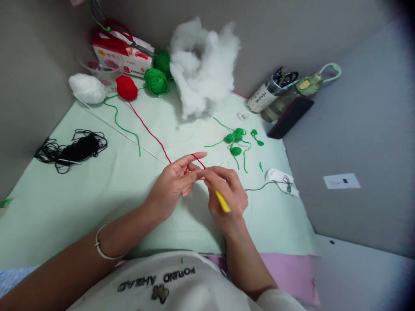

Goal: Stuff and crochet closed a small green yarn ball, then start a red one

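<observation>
Sprawling in loose, wiry loops, a tangle of black yarn (69, 152) lies at the left of the frame. Above it sits a plump, soft ball of white yarn (87, 88), then a tight red ball (127, 88) beside a glossy tissue pack (139, 60) and smooth, round green balls (156, 82). A thin red strand (149, 130) slants from the red ball down to the left hand (171, 183) at centre, where it crosses the extended index finger while the thumb pinches inward. Meeting it, the right hand (228, 190) is curled around a slim tool with a smooth yellow handle (223, 201). Cloudy white stuffing (205, 73) billows at upper centre. Right of centre lie small, knobbly green pieces (236, 150) with trailing tails; farther right are a pen cup (261, 98), a flat white piece (275, 174) with black thread and a dark, flat slab (290, 119) leaning against a greenish bottle (309, 84). Pale green covering smooths the bench (113, 198); plain grey walls (340, 121) enclose it, a white plate (341, 181) set at right.
</observation>
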A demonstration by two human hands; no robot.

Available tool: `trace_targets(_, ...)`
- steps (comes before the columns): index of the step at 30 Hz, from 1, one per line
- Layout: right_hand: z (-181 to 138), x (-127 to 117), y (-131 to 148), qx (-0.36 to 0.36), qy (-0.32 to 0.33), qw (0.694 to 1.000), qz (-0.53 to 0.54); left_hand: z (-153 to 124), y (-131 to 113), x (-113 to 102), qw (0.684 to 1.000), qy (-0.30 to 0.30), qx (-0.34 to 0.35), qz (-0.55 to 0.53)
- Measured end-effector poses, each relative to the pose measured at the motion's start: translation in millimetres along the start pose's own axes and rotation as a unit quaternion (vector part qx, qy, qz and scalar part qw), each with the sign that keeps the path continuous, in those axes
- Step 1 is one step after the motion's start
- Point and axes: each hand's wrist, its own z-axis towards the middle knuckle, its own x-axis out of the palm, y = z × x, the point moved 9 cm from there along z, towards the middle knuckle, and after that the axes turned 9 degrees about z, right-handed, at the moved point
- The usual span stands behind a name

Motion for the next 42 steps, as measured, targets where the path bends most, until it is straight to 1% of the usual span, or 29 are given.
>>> trace_targets(1,-0.3,0.9,2.0,-0.012,0.002,1.000,-0.020,0.1,2.8,2.4,1.000,0.013,-0.017,-0.009)
trace_targets(2,0.3,-1.0,1.1,-0.008,-0.008,1.000,-0.018,0.2,5.2,5.0,0.999,0.029,-0.033,-0.021)
trace_targets(4,2.4,-11.0,-8.7,0.041,-0.058,0.996,0.052,0.5,7.2,8.9,0.996,0.058,-0.055,-0.047)
trace_targets(5,2.8,-15.6,-17.2,0.081,-0.084,0.988,0.105,0.8,6.5,9.7,0.994,0.067,-0.057,-0.058)
trace_targets(7,2.0,-18.7,-33.9,0.161,-0.120,0.958,0.207,1.6,3.4,8.4,0.994,0.066,-0.046,-0.067)
trace_targets(9,1.8,-15.1,-43.1,0.207,-0.122,0.934,0.263,1.8,1.3,7.4,0.996,0.061,-0.030,-0.055)
trace_targets(10,2.4,-13.0,-44.3,0.215,-0.115,0.932,0.268,1.6,0.8,8.0,0.997,0.061,-0.023,-0.042)
trace_targets(13,4.6,-10.0,-41.3,0.206,-0.101,0.941,0.247,0.6,1.3,11.5,0.998,0.068,-0.005,0.005)
trace_targets(15,4.6,-9.4,-37.0,0.188,-0.096,0.950,0.230,0.7,1.7,9.6,0.998,0.050,0.004,0.027)
trace_targets(17,4.3,-8.3,-28.3,0.148,-0.078,0.969,0.185,1.2,1.9,5.3,0.999,0.020,0.006,0.032)
trace_targets(19,2.7,-5.6,-17.1,0.091,-0.052,0.990,0.100,2.1,3.8,3.2,1.000,0.005,-0.007,0.014)
trace_targets(21,0.5,-4.4,-8.0,0.039,-0.045,0.998,0.036,3.0,7.2,5.6,0.999,0.019,-0.032,-0.020)
trace_targets(22,-0.1,-5.2,-6.2,0.027,-0.050,0.998,0.032,3.3,8.5,7.5,0.998,0.031,-0.044,-0.039)
trace_targets(23,0.0,-6.9,-7.4,0.031,-0.059,0.996,0.053,3.5,8.9,9.1,0.996,0.043,-0.052,-0.057)
trace_targets(25,1.2,-13.6,-17.7,0.078,-0.095,0.983,0.136,3.7,7.5,9.9,0.993,0.056,-0.057,-0.087)
trace_targets(26,1.3,-16.7,-25.6,0.116,-0.116,0.970,0.182,3.9,6.5,9.0,0.992,0.055,-0.055,-0.097)
trace_targets(28,-1.1,-19.8,-41.7,0.195,-0.156,0.932,0.263,4.0,5.2,6.9,0.992,0.049,-0.047,-0.103)
trace_targets(30,-4.1,-15.2,-52.4,0.253,-0.161,0.899,0.320,3.8,4.6,5.8,0.994,0.045,-0.034,-0.095)
trace_targets(31,-5.4,-11.9,-55.4,0.271,-0.155,0.888,0.337,3.6,4.6,5.8,0.995,0.044,-0.028,-0.085)
trace_targets(32,-6.4,-8.8,-57.1,0.282,-0.147,0.882,0.347,3.3,4.6,5.9,0.996,0.044,-0.021,-0.074)
trace_targets(34,-7.6,-4.7,-58.1,0.288,-0.134,0.880,0.354,2.5,4.7,7.1,0.998,0.047,-0.010,-0.051)
trace_targets(37,-8.5,-3.6,-58.2,0.286,-0.135,0.877,0.362,1.6,4.5,8.1,0.998,0.051,-0.006,-0.037)
trace_targets(42,-8.0,-4.9,-58.3,0.286,-0.145,0.868,0.380,1.2,6.2,8.3,0.997,0.056,-0.030,-0.053)
